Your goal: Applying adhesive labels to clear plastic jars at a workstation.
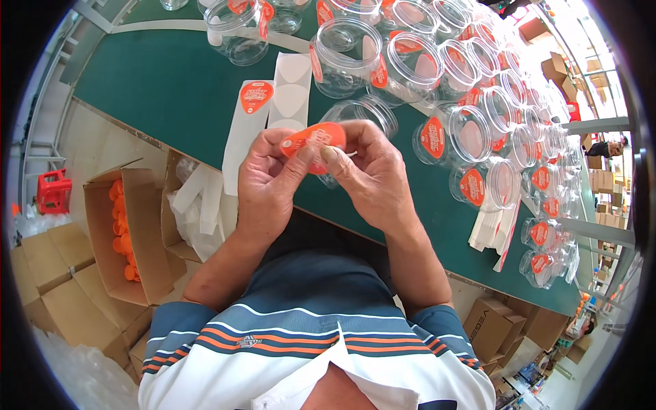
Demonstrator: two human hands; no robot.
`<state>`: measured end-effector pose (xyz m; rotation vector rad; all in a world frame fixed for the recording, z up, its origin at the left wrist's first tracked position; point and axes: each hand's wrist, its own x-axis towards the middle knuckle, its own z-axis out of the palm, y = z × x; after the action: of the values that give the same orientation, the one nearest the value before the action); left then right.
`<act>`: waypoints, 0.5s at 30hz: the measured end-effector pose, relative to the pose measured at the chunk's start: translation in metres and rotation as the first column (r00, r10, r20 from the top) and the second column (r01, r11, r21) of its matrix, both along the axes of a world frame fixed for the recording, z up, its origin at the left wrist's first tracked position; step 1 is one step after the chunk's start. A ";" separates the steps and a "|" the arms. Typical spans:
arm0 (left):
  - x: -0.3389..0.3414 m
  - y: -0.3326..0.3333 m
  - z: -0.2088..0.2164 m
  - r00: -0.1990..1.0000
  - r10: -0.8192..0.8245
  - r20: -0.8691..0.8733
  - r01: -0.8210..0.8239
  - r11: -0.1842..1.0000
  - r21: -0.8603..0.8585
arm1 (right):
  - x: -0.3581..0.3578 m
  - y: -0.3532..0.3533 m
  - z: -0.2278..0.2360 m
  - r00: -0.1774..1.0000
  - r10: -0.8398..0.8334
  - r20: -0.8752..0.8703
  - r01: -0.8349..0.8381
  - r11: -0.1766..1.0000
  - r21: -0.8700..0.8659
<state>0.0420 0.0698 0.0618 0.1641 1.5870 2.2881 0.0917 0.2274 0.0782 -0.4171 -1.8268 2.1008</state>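
Note:
An orange label sticker with pale print is pinched between the thumbs and fingers of both hands, above the green table. My left hand grips its left side, and my right hand has hold of its right side. Right behind the fingers a clear plastic jar is partly hidden; whether the hands touch it I cannot tell. Beyond my left hand lie a white backing strip bearing one orange sticker and a second strip with pale rounded shapes.
Clear jars with orange labels crowd the far and right parts of the green table. Label strips lie near its right front edge. At lower left stand an open carton holding orange lids and a red stool.

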 end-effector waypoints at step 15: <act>-0.009 0.015 -0.049 0.562 -0.361 -0.744 -0.260 0.777 -0.573 | -0.021 0.093 0.009 0.964 0.100 0.246 -0.213 0.845 0.491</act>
<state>0.0330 0.0846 0.0123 1.2649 2.6622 1.4605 0.0711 0.3199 0.0871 -0.3666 -2.5232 1.5990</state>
